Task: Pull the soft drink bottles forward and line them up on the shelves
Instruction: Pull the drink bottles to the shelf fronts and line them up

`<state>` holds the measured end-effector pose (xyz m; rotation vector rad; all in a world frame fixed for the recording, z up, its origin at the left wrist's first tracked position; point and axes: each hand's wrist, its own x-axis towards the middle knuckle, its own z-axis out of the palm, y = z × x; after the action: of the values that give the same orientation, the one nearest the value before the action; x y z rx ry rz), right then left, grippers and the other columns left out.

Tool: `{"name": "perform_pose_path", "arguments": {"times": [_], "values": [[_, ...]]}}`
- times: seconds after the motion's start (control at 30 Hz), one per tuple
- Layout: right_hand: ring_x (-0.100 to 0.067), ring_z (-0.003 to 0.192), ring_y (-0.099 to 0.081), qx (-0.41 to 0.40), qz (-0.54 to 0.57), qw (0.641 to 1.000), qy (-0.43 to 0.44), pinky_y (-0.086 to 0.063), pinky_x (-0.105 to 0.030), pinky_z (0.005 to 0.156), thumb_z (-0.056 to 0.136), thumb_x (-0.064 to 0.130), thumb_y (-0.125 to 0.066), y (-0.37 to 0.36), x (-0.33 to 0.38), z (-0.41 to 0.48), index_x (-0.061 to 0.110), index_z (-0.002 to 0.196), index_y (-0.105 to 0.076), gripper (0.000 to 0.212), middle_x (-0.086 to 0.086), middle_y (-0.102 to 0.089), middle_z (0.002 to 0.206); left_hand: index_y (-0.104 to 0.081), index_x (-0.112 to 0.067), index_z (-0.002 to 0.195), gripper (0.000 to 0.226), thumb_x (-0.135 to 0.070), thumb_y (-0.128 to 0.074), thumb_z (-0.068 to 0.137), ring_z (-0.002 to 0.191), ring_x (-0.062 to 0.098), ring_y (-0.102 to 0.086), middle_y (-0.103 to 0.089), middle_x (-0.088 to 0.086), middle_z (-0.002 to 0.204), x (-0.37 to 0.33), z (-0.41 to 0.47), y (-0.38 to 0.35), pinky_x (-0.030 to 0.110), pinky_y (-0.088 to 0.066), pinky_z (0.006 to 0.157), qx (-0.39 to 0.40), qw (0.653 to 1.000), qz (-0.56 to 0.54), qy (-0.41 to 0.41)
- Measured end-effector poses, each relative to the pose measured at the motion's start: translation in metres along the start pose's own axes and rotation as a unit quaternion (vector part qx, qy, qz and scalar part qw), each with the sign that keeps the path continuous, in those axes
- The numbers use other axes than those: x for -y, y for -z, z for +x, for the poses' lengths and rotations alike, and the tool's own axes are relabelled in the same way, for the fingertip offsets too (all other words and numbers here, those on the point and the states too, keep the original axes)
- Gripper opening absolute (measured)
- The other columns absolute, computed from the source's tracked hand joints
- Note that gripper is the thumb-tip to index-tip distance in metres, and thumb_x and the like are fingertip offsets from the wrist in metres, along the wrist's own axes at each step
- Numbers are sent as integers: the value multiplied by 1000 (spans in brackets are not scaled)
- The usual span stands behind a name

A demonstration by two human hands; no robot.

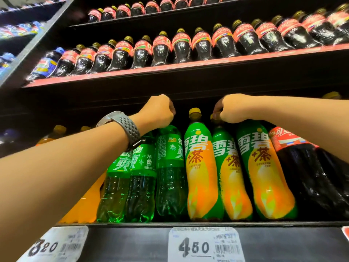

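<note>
I am working on the shelf [132, 241] that carries the 4.50 price tag [204, 244]. My left hand [158, 112] is curled tight over the top of a green bottle [170, 167] standing above and left of the tag; its cap is hidden under my fingers. My right hand [232, 108] is up and right of the tag, fingers closed round the yellow cap of the middle tea bottle [230, 167]. A second tea bottle [200, 167] stands free between my two hands, directly above the tag, and a third [264, 167] sits just right of the one I am holding.

The front row above the tag looks nearly done to me: green bottles, three tea bottles and a cola bottle [309, 176] stand side by side at the shelf lip. The green one in my left hand shows its label sideways, so it probably needs a turn. The cola rows [181, 48] higher above the tag look lined up. I cannot see what stands behind the front row.
</note>
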<state>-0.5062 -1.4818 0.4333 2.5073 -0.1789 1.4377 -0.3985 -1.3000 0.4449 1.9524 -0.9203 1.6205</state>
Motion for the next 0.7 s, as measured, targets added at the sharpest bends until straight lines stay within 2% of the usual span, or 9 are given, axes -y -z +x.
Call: {"name": "perform_pose_path", "arguments": {"times": [0.13, 0.3, 0.37, 0.47, 0.53, 0.7], "values": [[-27, 104, -58, -3, 8, 1000, -13, -46, -31, 83, 94, 36, -52, 0, 1, 2, 12, 120, -62, 37, -10, -63, 116, -72, -21, 103, 20, -16, -60, 88, 79, 9, -55, -64, -4, 92, 1, 0, 4, 11, -34, 51, 34, 999, -17, -14], [-28, 101, -58, -9, 3, 999, -32, -48, -30, 79, 91, 36, -56, 1, 5, 2, 13, 118, -64, 36, -10, -64, 113, -72, -24, 100, 18, -17, -57, 92, 69, -2, -53, -64, -13, 83, 7, -3, 5, 11, -37, 52, 67, 993, -95, -26], [-30, 101, -59, -61, 12, 998, -24, -51, -34, 83, 88, 31, -56, 4, 8, 2, 16, 112, -67, 30, -11, -65, 113, -71, -25, 98, 20, -14, -55, 92, 68, -2, -54, -64, -14, 82, 8, -3, 5, 10, -37, 51, 77, 989, -121, -29], [-29, 100, -59, -159, 78, 984, 14, -51, -36, 85, 82, 29, -52, 8, 21, 6, 26, 100, -67, 24, -8, -66, 110, -70, -21, 100, 23, -10, -51, 91, 69, 0, -54, -68, -6, 93, 8, -2, 6, 13, -37, 52, 90, 989, -116, -36], [-26, 106, -57, -166, 87, 981, 53, -48, -33, 89, 85, 32, -51, 8, 38, 9, 28, 104, -65, 24, -4, -66, 113, -70, -20, 101, 25, -10, -50, 89, 71, 3, -55, -70, -3, 97, 10, -3, 8, 15, -38, 54, 86, 991, -93, -39], [-27, 120, -51, -123, 71, 984, 108, -40, -31, 95, 94, 34, -45, 2, 76, 19, 20, 130, -53, 39, -8, -58, 129, -64, -16, 110, 23, -16, -52, 90, 97, 17, -59, -67, 5, 108, 13, -6, 13, 22, -39, 74, 65, 994, -62, -59]]}}
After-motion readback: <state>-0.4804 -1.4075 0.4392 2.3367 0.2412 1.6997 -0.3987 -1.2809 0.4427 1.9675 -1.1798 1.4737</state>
